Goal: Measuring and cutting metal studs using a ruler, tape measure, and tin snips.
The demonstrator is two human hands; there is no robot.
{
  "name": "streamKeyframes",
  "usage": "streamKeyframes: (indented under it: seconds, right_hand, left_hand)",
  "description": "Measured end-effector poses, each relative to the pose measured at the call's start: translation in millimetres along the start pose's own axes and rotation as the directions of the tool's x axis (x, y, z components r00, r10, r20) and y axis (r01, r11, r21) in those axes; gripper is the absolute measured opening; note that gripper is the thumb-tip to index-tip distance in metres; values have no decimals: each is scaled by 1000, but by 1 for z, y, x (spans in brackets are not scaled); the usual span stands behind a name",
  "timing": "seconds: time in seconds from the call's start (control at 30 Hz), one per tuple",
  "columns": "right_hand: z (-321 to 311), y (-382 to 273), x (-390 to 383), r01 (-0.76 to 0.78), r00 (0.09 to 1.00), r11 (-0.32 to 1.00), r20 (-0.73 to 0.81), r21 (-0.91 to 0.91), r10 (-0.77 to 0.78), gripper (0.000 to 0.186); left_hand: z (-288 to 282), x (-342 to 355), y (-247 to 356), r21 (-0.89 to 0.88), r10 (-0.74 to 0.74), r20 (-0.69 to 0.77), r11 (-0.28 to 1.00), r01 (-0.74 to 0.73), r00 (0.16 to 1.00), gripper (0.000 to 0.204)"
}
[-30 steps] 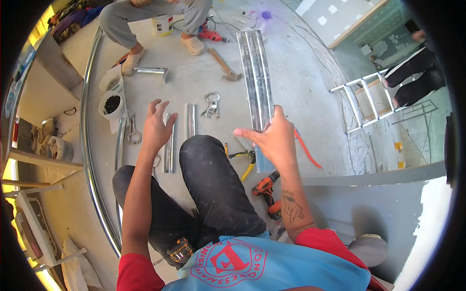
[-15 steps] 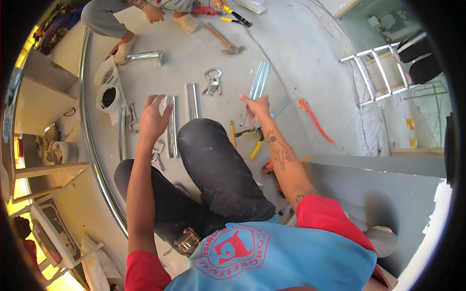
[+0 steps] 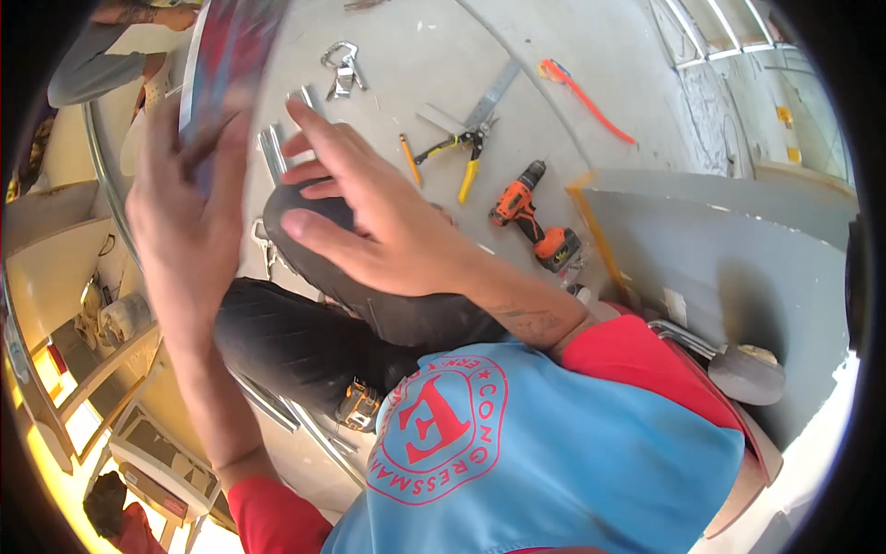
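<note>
Floor [image 3: 415, 55] grey, drill [image 3: 515, 200] on it | low wall [image 3: 720, 235] at right | left hand [image 3: 189, 208] gripping blurred strip [image 3: 235, 55] | right hand [image 3: 374, 217] fingers spread

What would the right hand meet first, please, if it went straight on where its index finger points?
Probably the shiny strip in the left hand, up and left of the right hand; depth is unclear with this blur, so they might miss each other.

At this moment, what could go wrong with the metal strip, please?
The strip might cut the bare left hand if its edges are sharp; the blur hides that. Swung outward, it could perhaps bump the co-worker's leg, which appears near it, though the depth between them is unclear.
</note>
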State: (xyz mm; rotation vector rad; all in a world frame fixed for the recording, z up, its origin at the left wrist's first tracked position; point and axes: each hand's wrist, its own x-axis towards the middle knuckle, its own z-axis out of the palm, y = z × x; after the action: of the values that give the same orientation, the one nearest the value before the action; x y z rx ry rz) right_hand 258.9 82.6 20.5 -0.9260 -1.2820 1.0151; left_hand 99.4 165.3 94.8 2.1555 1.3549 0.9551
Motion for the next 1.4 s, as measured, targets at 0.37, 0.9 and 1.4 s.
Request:
streamKeyframes:
  seconds: [0.37, 0.9, 1.4]
  right_hand:
    - [-242, 274, -172, -677, 698, 168, -553, -716, 456, 56]
    - [-120, 15, -59, -689, 716, 685, -74, -236, 694, 28]
    - [32, -36, -131, -850, 405, 524, 691, 46, 598, 41]
  left_hand:
    - [-29, -170, -73, 41, -397, 520, 896, 442, 756, 27]
    - [-22, -354, 3, 433, -212, 444, 901, -2, 871, 91]
    - [-41, -318, 39, -360, -357, 298, 817, 451, 885, 90]
